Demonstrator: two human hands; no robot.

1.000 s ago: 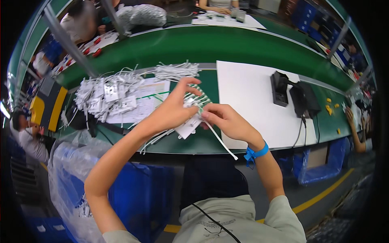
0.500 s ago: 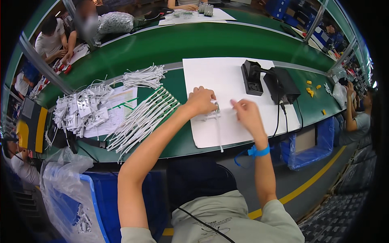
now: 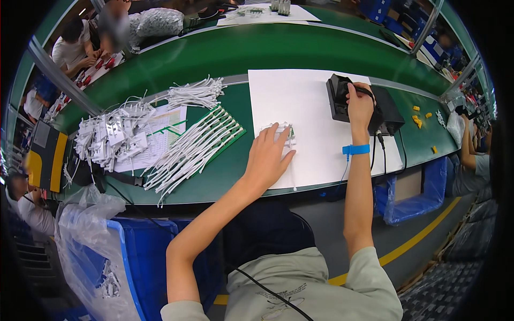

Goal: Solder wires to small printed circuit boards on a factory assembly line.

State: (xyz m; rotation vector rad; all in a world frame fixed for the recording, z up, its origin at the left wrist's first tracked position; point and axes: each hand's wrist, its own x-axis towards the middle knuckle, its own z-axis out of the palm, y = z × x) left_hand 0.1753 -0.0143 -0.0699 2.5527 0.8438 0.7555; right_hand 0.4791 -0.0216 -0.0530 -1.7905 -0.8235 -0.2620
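Note:
A small white part with a green circuit board (image 3: 290, 136) lies on the white sheet (image 3: 321, 155), a thin white cable (image 3: 293, 174) running from it toward the near edge. My left hand (image 3: 270, 158) rests on this part, fingers stretched out and apart, covering its left side. Farther right, my right hand (image 3: 361, 104) has its fingers closed round the black handle of a soldering iron (image 3: 365, 90) at its black stand (image 3: 338, 109). The tip is hidden. Beside the stand sits a black box (image 3: 393, 120) with cords.
White cables on green boards (image 3: 198, 152) lie left of the sheet, near a heap of white parts (image 3: 110, 134) and a cable bundle (image 3: 195, 93). Yellow pieces (image 3: 417, 122) are at the right. Plastic-lined blue bins (image 3: 126, 257) stand below the table edge. Other people work around.
My right hand has moved from beside the white part up and right to the soldering iron and closed on its handle. My left hand has spread its fingers over the part.

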